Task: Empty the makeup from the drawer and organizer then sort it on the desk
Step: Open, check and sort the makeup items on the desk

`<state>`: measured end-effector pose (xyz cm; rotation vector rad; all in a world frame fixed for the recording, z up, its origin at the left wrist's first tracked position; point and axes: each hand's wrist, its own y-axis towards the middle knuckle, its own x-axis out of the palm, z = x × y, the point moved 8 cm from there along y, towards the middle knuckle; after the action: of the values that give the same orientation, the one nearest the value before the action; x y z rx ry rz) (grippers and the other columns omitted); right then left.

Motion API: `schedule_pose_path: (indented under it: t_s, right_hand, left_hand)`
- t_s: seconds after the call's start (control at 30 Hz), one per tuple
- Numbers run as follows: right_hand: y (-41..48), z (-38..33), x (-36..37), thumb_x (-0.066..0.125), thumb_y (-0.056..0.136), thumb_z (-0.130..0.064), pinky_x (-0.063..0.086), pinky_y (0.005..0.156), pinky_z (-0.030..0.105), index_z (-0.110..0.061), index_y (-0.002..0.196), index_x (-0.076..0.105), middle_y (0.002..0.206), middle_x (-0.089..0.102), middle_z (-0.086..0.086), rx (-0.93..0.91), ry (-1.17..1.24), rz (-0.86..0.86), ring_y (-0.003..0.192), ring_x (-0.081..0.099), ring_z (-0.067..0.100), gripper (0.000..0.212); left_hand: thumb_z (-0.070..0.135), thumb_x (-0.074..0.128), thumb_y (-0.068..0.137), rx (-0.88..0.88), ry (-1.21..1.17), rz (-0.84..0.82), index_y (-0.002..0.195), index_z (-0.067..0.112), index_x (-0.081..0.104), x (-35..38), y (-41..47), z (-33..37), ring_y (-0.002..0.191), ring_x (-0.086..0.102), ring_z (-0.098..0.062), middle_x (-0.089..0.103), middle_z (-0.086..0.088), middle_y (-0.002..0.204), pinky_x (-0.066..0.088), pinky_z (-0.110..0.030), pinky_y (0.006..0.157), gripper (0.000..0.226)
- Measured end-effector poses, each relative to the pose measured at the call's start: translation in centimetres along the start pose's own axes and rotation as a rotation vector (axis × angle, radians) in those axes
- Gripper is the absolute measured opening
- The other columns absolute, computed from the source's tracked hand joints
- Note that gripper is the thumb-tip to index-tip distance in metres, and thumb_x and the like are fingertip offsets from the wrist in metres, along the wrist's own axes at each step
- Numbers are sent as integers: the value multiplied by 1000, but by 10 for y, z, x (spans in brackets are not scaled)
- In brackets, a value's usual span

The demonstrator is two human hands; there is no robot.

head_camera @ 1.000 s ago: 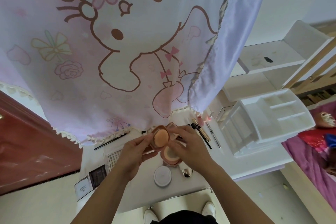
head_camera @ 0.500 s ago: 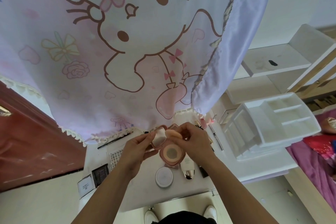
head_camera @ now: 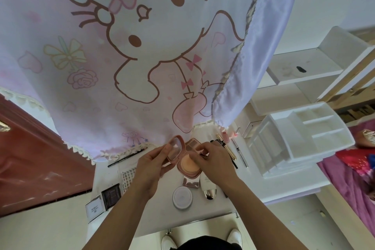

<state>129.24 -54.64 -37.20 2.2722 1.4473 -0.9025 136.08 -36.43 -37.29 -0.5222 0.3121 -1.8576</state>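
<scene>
1. Since half a second ago, the peach puff point(head_camera: 188, 164) has settled into the open pink compact point(head_camera: 176, 148), whose mirrored lid now stands raised.
2. Left hand point(head_camera: 151, 165) grips the lid's edge; right hand point(head_camera: 214, 161) pinches the puff, above the middle of the worktop point(head_camera: 251, 184).
3. Curtain point(head_camera: 142, 57) hem hangs just behind the hands. White organizer point(head_camera: 300, 138) fills the right end, well apart. Round jar point(head_camera: 182, 197) and silver-capped tube point(head_camera: 209, 190) lie near the front edge.
4. Eyeshadow palette point(head_camera: 192, 143) is partly hidden by the right hand; the curtain conceals the back of the worktop.
</scene>
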Motion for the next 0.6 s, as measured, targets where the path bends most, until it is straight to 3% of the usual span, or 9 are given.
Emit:
schedule_pose_path:
  t_s: [0.13,0.23,0.3,0.47,0.53,0.6]
  right_hand:
    - [-5,22,-2,64,94,-45,42,72,9,-31,101,67,101,67,-10,153,279,26,90,63,2,16]
    - [-16,40,20,69,91,-44,56,77,25,-33,116,62,109,70,-5,288,506,-217,92,71,10,29]
    - [-24,48,33,72,91,-36,57,75,26,-28,125,59,111,72,2,354,621,-320,91,73,15,38]
    - [-36,100,31,71,93,-21,58,82,33,-14,121,68,106,74,14,537,893,-104,87,67,21,29]
    - [-43,124,24,71,93,-20,56,93,44,-12,117,69,105,75,15,603,912,-40,92,69,23,26]
    - [-51,149,12,69,94,-18,57,92,42,-11,115,70,101,77,12,645,860,7,90,70,21,22]
  left_hand:
    - [23,63,95,-20,-32,46,108,9,72,-8,2,-4,93,74,-20,77,-7,98,57,-30,75,21]
    - [22,65,94,-53,-48,69,108,6,72,-11,6,-13,96,73,-24,77,-11,101,56,-32,78,23]
    - [21,64,95,-86,-43,88,108,4,71,-12,11,-25,96,72,-26,76,-12,101,57,-34,79,22]
    - [16,64,95,-173,130,27,106,4,69,7,16,-58,92,73,-29,76,-14,96,59,-44,87,17]
    - [12,66,93,-202,188,-29,105,5,68,25,17,-73,83,73,-25,76,-13,91,61,-38,78,14]
    - [13,72,89,-235,245,-72,106,7,67,44,19,-89,79,71,-23,76,-16,92,58,-32,70,19]
